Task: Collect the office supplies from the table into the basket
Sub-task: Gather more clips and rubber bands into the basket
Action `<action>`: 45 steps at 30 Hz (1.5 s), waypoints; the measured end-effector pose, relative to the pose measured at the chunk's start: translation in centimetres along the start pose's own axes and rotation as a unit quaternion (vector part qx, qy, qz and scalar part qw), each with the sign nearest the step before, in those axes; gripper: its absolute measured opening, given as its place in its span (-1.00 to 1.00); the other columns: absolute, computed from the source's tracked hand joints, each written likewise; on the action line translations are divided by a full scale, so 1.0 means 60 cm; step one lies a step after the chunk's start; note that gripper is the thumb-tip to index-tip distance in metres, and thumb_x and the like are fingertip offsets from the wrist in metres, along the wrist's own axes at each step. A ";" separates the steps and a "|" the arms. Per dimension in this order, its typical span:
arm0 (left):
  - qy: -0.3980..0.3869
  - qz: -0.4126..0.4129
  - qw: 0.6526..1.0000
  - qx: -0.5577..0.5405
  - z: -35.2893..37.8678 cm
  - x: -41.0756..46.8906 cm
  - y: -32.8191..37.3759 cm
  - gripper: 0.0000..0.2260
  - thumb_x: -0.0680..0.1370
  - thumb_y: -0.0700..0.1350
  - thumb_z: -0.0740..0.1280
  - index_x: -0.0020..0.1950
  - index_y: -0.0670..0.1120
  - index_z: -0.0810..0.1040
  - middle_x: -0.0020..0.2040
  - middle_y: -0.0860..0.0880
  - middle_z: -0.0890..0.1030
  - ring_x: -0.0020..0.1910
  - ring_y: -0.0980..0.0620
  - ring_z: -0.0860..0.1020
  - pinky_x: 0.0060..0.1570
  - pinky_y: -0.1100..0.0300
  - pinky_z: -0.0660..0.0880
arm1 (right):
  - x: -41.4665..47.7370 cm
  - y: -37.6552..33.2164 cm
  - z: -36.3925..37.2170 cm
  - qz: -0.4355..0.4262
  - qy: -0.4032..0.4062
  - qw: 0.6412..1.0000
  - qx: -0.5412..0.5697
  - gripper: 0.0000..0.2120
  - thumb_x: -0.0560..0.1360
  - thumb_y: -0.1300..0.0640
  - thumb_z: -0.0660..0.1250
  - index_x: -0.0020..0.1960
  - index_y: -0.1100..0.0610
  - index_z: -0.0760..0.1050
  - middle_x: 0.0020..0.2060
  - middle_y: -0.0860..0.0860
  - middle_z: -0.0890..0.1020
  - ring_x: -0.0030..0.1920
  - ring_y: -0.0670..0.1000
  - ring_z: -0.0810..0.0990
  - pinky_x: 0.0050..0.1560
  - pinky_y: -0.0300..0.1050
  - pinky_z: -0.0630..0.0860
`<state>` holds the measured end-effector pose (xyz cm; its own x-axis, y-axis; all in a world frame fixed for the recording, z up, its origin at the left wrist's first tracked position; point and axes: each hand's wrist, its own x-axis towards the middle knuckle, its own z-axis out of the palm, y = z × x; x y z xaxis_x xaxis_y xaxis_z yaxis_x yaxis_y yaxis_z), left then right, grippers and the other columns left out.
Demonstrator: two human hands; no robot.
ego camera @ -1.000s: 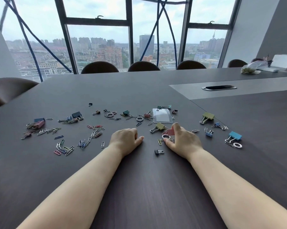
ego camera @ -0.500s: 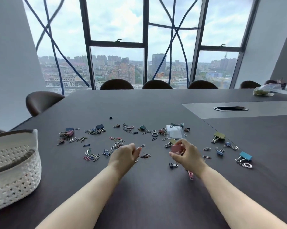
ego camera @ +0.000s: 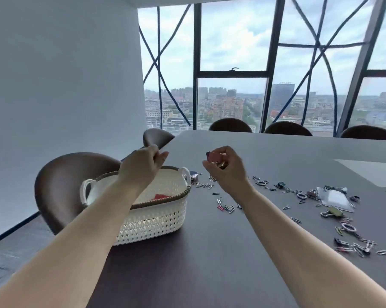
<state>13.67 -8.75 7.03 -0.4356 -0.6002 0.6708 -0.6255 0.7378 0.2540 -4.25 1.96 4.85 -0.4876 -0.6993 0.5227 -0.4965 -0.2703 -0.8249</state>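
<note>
Gripping a clip point(ego camera: 214, 157) in right hand point(ego camera: 226, 170); cannot tell about curled left hand point(ego camera: 142, 167). Could miss the basket point(ego camera: 158, 218) if released early.

The right hand point(ego camera: 227, 172) pinches a red binder clip point(ego camera: 216, 157) above the dark surface point(ego camera: 198, 252); the left hand point(ego camera: 143, 167), curled tight (any contents hidden), hangs over the white basket point(ego camera: 156, 218).

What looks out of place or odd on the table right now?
Nothing looks broken. The basket stands upright, close to the table's left edge; I cannot tell whether it overhangs. Loose clips lie scattered to its right, as expected.
</note>
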 end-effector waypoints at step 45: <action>0.052 0.166 0.985 -0.020 0.044 -0.080 0.072 -0.74 0.44 0.02 0.14 -0.15 -0.01 0.61 -0.23 0.08 0.63 -0.33 0.07 0.61 -0.43 0.31 0.39 | -0.048 0.065 -0.052 0.004 0.002 0.977 -0.214 -0.89 0.48 0.20 0.27 -0.05 0.09 0.56 -0.27 -0.05 0.57 -0.32 -0.09 0.49 -0.26 -0.23 0.41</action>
<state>11.34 -3.50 3.06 -0.5425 -0.2911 0.7880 -0.4333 0.9006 0.0344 -7.02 4.97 0.76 -0.4951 -0.6981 0.5172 -0.7471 0.0382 -0.6636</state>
